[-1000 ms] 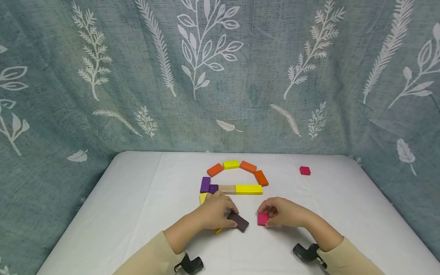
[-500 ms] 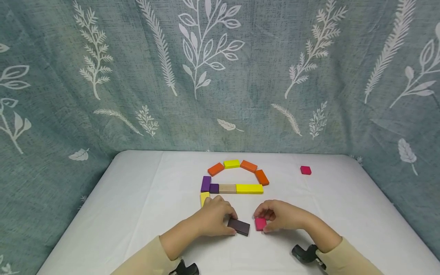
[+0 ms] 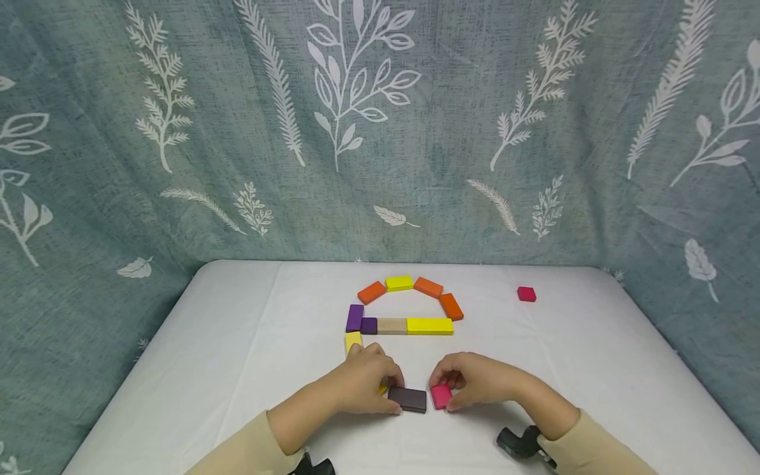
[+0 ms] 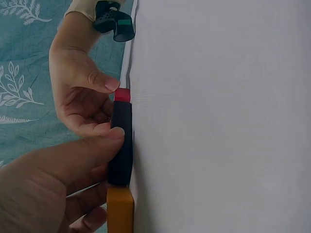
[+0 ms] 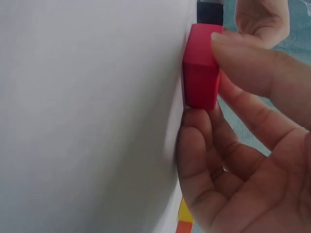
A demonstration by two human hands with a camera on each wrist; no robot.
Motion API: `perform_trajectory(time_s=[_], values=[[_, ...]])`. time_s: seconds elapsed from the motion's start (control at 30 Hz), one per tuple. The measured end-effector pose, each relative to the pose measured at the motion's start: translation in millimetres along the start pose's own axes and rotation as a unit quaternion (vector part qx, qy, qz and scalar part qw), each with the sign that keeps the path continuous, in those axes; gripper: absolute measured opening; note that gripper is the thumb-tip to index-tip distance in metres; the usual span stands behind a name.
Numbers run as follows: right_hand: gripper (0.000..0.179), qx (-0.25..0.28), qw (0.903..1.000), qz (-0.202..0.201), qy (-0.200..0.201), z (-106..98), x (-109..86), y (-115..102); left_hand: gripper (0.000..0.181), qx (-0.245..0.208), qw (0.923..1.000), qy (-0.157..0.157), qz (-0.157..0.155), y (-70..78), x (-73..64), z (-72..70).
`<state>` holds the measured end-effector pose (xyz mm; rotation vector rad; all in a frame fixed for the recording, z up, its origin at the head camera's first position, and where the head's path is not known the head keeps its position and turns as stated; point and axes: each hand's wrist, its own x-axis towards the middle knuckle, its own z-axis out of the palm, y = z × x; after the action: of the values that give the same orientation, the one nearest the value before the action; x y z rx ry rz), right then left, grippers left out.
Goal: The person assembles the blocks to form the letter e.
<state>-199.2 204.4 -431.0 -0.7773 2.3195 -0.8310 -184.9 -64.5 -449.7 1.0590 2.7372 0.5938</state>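
In the head view my left hand [image 3: 365,379] pinches a dark grey rectangular block [image 3: 408,400] between thumb and fingers, the block lying flat at the table's near middle. My right hand [image 3: 483,379] holds a small red block [image 3: 441,396] by its edges, a narrow gap to the right of the dark one. In the left wrist view an orange-yellow block [image 4: 120,208] sits at the dark block's near end, largely covered by the left hand in the head view. The right wrist view has the thumb on the red block [image 5: 201,65], with the dark block [image 5: 210,13] just beyond.
Behind the hands, a row of purple, tan and yellow blocks [image 3: 430,326] lies under an arch of orange and yellow blocks [image 3: 400,284]. A pale yellow block [image 3: 353,340] stands by the left hand. Another red block [image 3: 526,294] lies at the back right of the white table [image 3: 237,369].
The dark block has turned from slanted to nearly level and come slightly nearer with my left hand. My right hand has slid the red block left and nearer, beside the dark block's end.
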Motion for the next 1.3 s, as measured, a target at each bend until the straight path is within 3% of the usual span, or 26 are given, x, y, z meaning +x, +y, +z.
perform_trajectory(time_s=[1.3], values=[[0.031, -0.014, 0.9998, -0.002, -0.017, 6.0, 7.2, -10.7, 0.023, -0.008, 1.0000, -0.004, 0.002, -4.7, -3.5, -1.2]])
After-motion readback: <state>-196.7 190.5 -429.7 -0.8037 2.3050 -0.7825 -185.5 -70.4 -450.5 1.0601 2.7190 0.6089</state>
